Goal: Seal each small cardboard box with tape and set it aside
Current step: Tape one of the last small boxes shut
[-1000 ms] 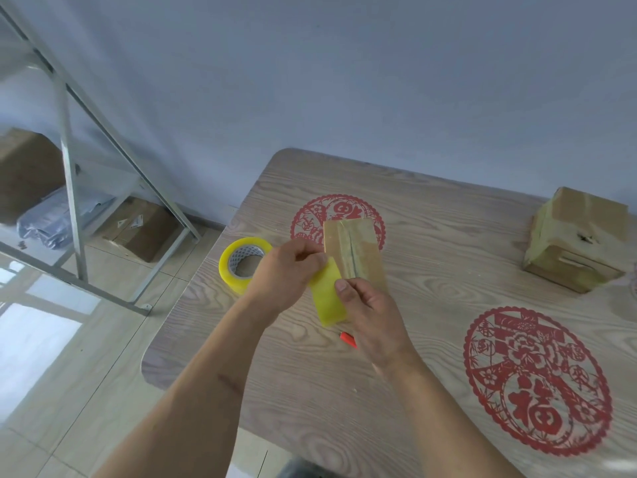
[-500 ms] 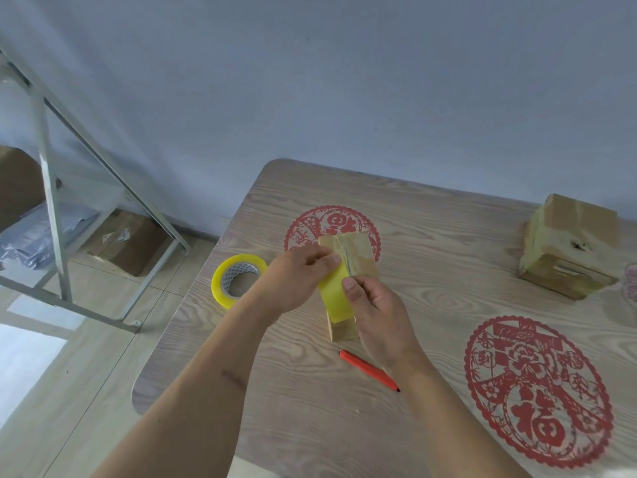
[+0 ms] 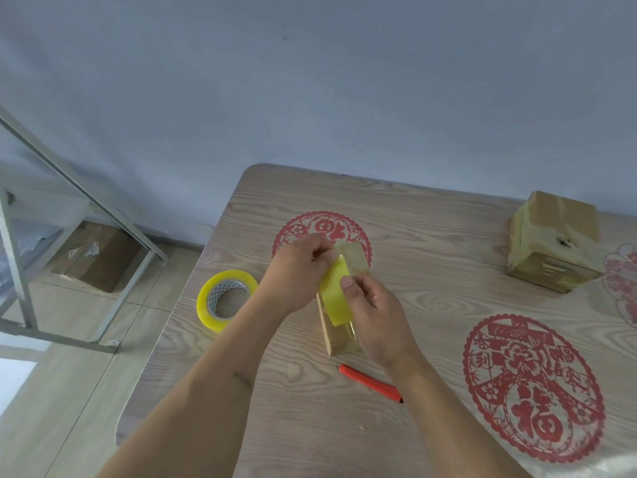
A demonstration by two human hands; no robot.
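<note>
A small flat cardboard box [image 3: 339, 336] lies on the wooden table [image 3: 431, 270], its long side pointing away from me. A yellow strip of tape [image 3: 333, 294] lies across its top. My left hand [image 3: 296, 270] pinches the strip's far end over the box's far part. My right hand [image 3: 374, 312] pinches the strip near its middle with the thumb on top and covers the box's right side. A roll of yellow tape [image 3: 224, 301] lies flat on the table to the left of my left wrist.
A red pen-like cutter [image 3: 370, 382] lies just in front of the box. A taped cardboard box [image 3: 555, 243] stands at the far right. Red paper-cut decals [image 3: 531, 388] are on the tabletop. Left of the table are a metal shelf frame [image 3: 86, 198] and a carton [image 3: 100, 257] on the floor.
The box now lies down on the table, and the red cutter in front of it is in full view. Both hands have lowered the tape strip along the box's top.
</note>
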